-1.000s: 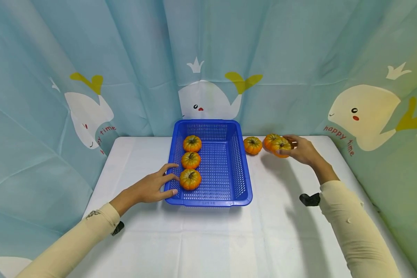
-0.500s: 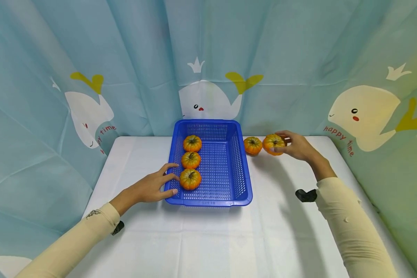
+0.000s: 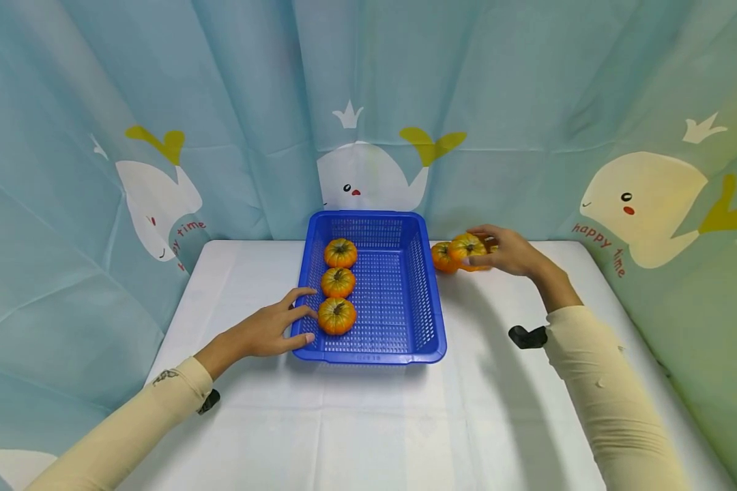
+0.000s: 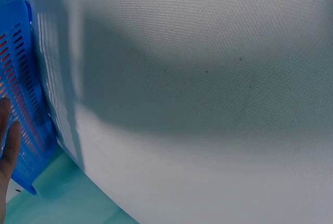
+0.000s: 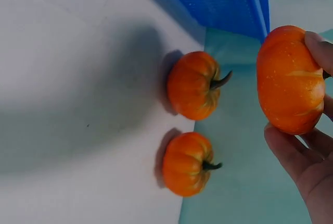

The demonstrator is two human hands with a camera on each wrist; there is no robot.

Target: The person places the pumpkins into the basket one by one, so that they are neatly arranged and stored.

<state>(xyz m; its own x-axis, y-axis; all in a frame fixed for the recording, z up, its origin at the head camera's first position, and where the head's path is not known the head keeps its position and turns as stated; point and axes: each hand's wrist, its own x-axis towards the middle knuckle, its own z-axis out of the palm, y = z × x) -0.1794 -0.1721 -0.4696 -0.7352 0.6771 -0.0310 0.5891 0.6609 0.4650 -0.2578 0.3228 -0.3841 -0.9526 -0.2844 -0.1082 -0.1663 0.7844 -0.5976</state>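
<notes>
In the head view, my right hand [image 3: 508, 252] holds a small orange pumpkin [image 3: 466, 248] raised over the table, right of the basket. The right wrist view shows the thumb and fingers around that pumpkin [image 5: 290, 81]. Under it stand two more pumpkins, one nearer the basket [image 5: 192, 85] and another farther off [image 5: 186, 164]. My left hand [image 3: 275, 326] rests at the left rim of the blue basket [image 3: 432, 300], its fingers spread and reaching over the edge. Inside, three pumpkins form a row along the left side, the front pumpkin [image 3: 336, 316] closest to my fingers.
A white cloth covers the table [image 3: 368, 423]. A pale blue curtain [image 3: 503, 102] printed with whales hangs directly behind and to both sides. The basket's perforated wall [image 4: 23, 83] stands at the edge of the left wrist view.
My right hand has carried the pumpkin leftward toward the basket, passing over the two pumpkins on the table. My left hand and the basket have stayed put.
</notes>
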